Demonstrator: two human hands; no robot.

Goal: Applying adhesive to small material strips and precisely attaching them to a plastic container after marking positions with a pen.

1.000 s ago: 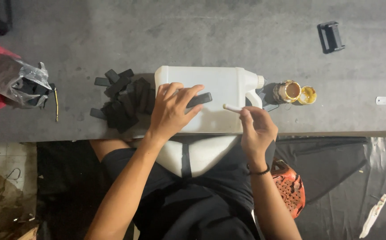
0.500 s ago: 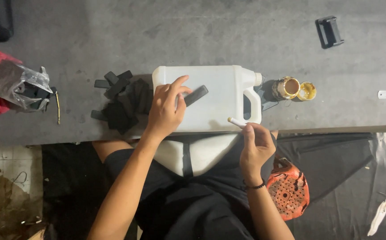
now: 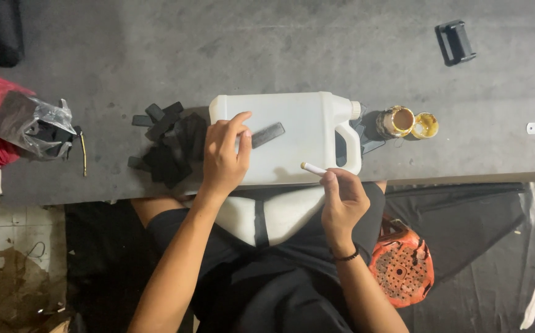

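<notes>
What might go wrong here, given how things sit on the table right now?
The white jug lies on its side at the table's front edge, so a push from the left hand on the dark strip might slide it off. The small open pot beside the jug's handle could be knocked by the right hand holding a thin white stick.

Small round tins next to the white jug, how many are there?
2. One tin stands just right of the jug, near its handle; the other sits touching it on the far side. None seem hidden.
</notes>
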